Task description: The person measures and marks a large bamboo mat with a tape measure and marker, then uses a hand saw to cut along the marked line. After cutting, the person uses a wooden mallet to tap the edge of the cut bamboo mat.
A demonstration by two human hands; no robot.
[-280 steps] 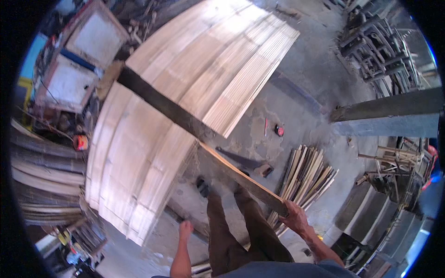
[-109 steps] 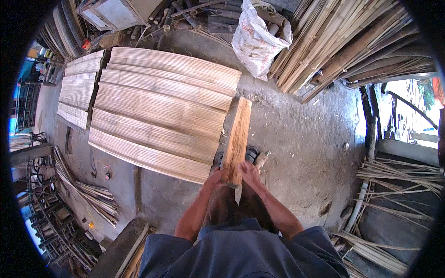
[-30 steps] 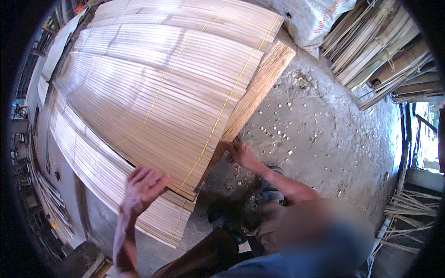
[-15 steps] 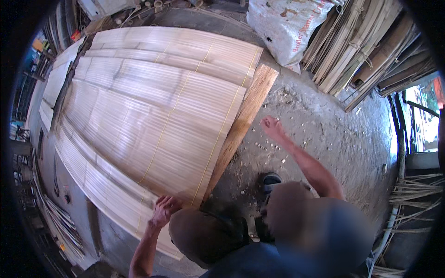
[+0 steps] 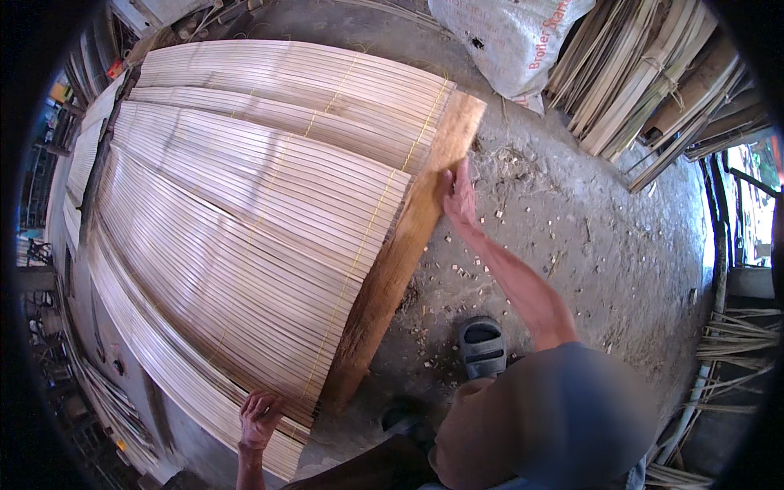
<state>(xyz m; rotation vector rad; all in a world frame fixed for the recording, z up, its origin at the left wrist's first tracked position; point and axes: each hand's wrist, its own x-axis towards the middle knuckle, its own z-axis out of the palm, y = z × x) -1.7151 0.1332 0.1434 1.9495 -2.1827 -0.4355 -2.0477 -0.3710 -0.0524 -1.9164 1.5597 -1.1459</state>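
Right hand [image 5: 459, 194] sits upper centre of frame, palm and fingers pressed flat on the outer edge of the wooden plank [image 5: 406, 245], not clenched, not wrapped round anything; looks like it's steadying or nudging the plank sideways vs. lifting it. Plank runs diagonally from upper centre down to lower centre, lying on the concrete floor [image 5: 588, 245] w/ its inner long edge tucked under the ends of the bamboo slat mats [image 5: 245, 212], prob. so the slat ends rest on it. Left hand [image 5: 260, 418] is at bottom, left of centre, fingers spread and laid on the near corner of the lowest mat, open, pressing down not gripping; seems to hold that corner still. Mats fill left and centre of frame, overlapping in layers, tied w/ yellow cord. Dark sandal [image 5: 482, 347] on the floor lower centre-right. White sack [image 5: 510, 37] top centre, loose slat bundles [image 5: 645, 90] upper right, small chips scattered nr the plank.
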